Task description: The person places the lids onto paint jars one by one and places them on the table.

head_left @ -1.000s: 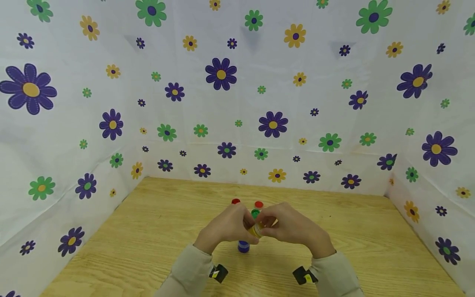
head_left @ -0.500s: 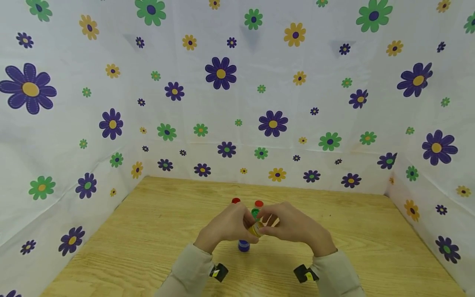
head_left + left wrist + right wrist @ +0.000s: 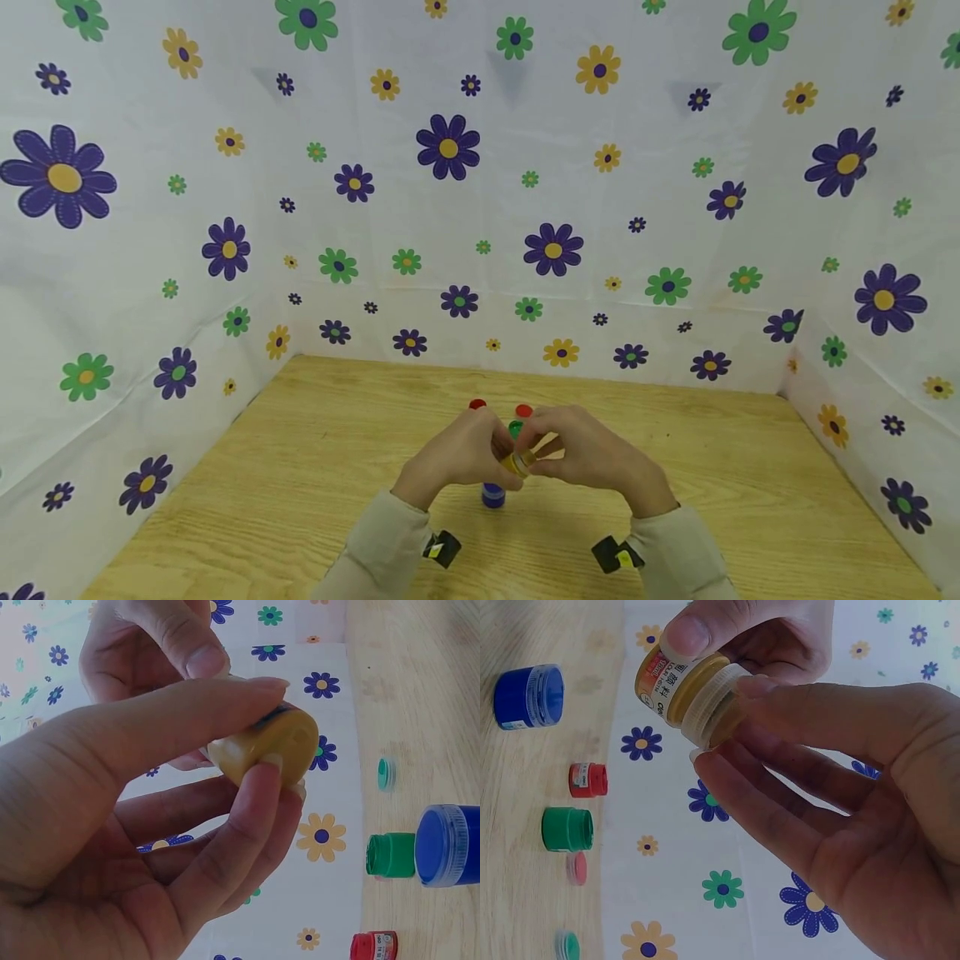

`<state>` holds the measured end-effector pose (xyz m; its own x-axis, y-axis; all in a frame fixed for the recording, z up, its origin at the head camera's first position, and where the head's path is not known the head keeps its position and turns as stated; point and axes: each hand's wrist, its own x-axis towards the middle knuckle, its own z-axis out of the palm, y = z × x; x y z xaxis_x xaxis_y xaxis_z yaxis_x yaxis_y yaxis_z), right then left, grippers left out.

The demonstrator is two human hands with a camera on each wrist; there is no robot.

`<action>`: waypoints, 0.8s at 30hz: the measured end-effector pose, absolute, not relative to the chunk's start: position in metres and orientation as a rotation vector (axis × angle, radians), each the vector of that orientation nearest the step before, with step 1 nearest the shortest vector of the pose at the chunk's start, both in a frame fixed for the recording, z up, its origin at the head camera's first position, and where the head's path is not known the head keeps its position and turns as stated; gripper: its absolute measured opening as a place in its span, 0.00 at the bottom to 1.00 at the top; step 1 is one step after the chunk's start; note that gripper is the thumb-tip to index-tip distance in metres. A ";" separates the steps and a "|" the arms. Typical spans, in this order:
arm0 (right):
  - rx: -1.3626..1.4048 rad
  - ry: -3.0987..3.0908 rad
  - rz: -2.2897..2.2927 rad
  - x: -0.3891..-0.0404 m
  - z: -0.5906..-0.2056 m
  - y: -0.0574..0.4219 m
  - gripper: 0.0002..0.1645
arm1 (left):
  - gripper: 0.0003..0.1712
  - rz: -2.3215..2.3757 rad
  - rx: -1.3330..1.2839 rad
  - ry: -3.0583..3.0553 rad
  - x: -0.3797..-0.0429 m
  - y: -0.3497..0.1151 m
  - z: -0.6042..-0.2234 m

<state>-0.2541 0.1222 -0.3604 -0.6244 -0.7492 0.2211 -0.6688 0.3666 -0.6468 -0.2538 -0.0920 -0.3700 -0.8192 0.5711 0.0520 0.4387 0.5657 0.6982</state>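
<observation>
Over the table, my left hand (image 3: 468,450) grips a small yellow paint jar (image 3: 660,686), its thumb and fingers round the body. The jar is tipped sideways, its yellow base (image 3: 292,746) facing the left wrist camera and its printed label showing in the right wrist view. My right hand (image 3: 588,446) pinches the ridged clear screw lid (image 3: 711,705) between thumb and fingertips. The lid sits at the jar's mouth. In the head view, the fingers hide part of the jar. Just below the hands stands a blue paint jar (image 3: 492,497) with its lid on.
An uncapped green paint jar (image 3: 566,829) and an uncapped red paint jar (image 3: 586,780) stand on the wooden table (image 3: 322,467). A red lid (image 3: 524,411) and a green lid (image 3: 568,946) lie farther back. Flower-patterned cloth (image 3: 480,208) walls the back and sides.
My right fingers have spread slightly and regripped round the lid. The left hand keeps hold of the jar in nearly the same place, and the table's jars have not moved.
</observation>
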 end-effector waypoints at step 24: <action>-1.196 2.594 -1.024 -0.253 -0.361 0.119 0.07 | 0.09 1.062 0.838 2.642 -0.253 -0.090 -0.370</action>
